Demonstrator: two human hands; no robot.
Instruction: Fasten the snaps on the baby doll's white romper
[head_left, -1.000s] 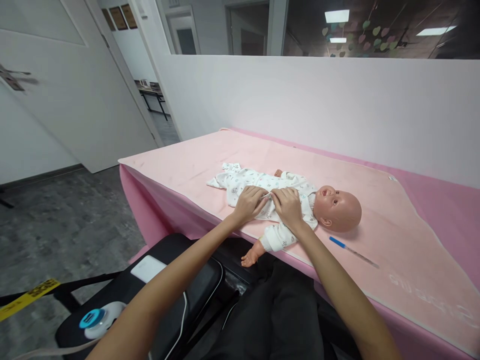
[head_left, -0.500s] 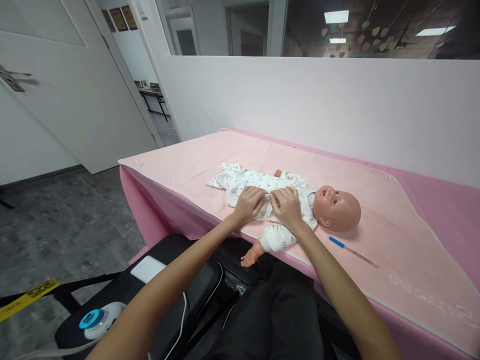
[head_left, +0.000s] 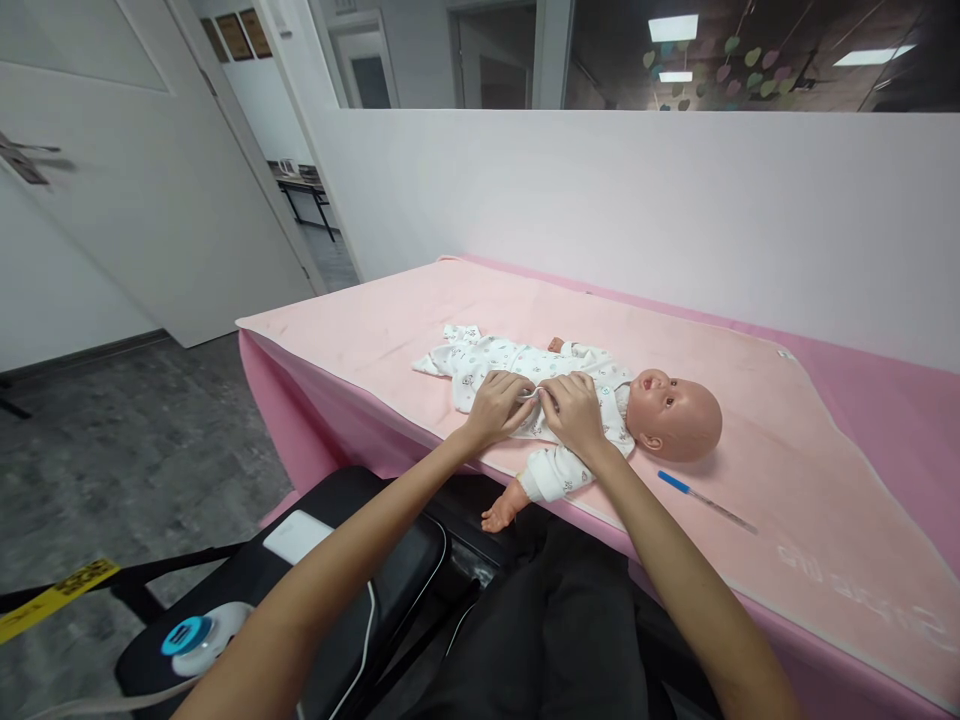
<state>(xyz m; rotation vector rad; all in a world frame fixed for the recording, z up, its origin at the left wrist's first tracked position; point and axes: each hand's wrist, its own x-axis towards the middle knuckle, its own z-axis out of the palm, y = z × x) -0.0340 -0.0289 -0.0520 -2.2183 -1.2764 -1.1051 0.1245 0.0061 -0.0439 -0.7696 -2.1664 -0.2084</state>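
Note:
A baby doll (head_left: 675, 415) lies on its back on the pink table cover, its head to the right. It wears a white patterned wrap outfit (head_left: 495, 358). Over the doll's belly, my left hand (head_left: 496, 405) is closed with fingertips pinching a thin white cloth tie (head_left: 531, 394) of the outfit. Close beside it, my right hand (head_left: 571, 408) pinches the same tie from the other side; the fingers partly hide it. One sleeved doll arm (head_left: 551, 475) hangs past the table's near edge, below my right wrist.
A blue-capped thermometer-like stick (head_left: 705, 500) rests near the doll's head. The pink-covered table (head_left: 360, 335) stands against a white wall (head_left: 600, 190). At my left a black chair (head_left: 390, 550) carries a white phone-like slab (head_left: 298, 538) and a blue-and-white device (head_left: 202, 637).
My fingers have shifted only slightly, and a small loop of the white tie shows more clearly between them. The doll stays in place.

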